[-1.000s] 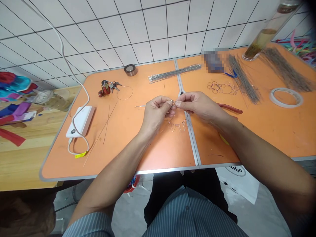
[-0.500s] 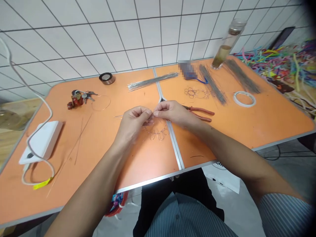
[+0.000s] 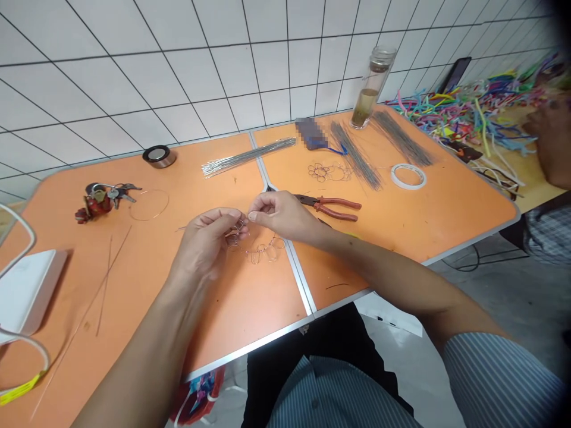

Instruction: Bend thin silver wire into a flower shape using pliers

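Note:
My left hand (image 3: 207, 238) is closed, its thumb and fingers pinching a thin piece of looped wire (image 3: 257, 254). The wire is bent into a row of petal-like loops that curves out to the right, just over the orange table. My right hand (image 3: 277, 215) is closed too, thumb and forefinger pinched at the wire's end close to the left fingertips. Exactly where the right fingers meet the wire is too fine to make out. Just beyond the right hand lie pliers (image 3: 336, 208) with red handles, their jaws partly behind the hand.
Bundles of straight wire (image 3: 250, 157) lie at the back, near a glass bottle (image 3: 370, 92), a white tape roll (image 3: 408, 176) and finished wire flowers (image 3: 319, 171). Keys (image 3: 113, 195), dark tape (image 3: 159, 156) and a white box (image 3: 31, 291) are leftward. Another person's hand (image 3: 553, 139) shows far right.
The view has turned right, so the table's things appear shifted left. Another person's hand has come into view at the right. Both my hands stay pinched together at the wire.

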`<control>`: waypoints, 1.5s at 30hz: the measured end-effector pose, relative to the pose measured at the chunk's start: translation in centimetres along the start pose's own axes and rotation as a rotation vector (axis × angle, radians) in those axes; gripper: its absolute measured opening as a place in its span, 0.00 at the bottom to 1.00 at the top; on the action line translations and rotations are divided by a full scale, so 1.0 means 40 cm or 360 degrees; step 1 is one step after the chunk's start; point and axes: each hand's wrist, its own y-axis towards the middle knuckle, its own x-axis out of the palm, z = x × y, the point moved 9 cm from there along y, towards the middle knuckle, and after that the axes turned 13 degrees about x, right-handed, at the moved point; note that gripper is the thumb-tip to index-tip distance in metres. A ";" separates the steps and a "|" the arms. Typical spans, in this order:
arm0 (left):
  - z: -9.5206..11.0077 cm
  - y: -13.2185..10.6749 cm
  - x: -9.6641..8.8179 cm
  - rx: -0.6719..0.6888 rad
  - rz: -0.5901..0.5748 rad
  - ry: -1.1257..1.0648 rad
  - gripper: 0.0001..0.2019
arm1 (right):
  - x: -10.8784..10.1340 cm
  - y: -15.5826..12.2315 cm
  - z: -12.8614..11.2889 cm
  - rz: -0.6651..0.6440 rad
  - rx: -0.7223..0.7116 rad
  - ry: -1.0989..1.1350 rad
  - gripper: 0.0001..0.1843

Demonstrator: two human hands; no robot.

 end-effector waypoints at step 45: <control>-0.004 -0.006 0.038 -0.0052 -0.0282 -0.0147 0.11 | -0.024 -0.018 0.002 -0.0270 0.0262 -0.0088 0.12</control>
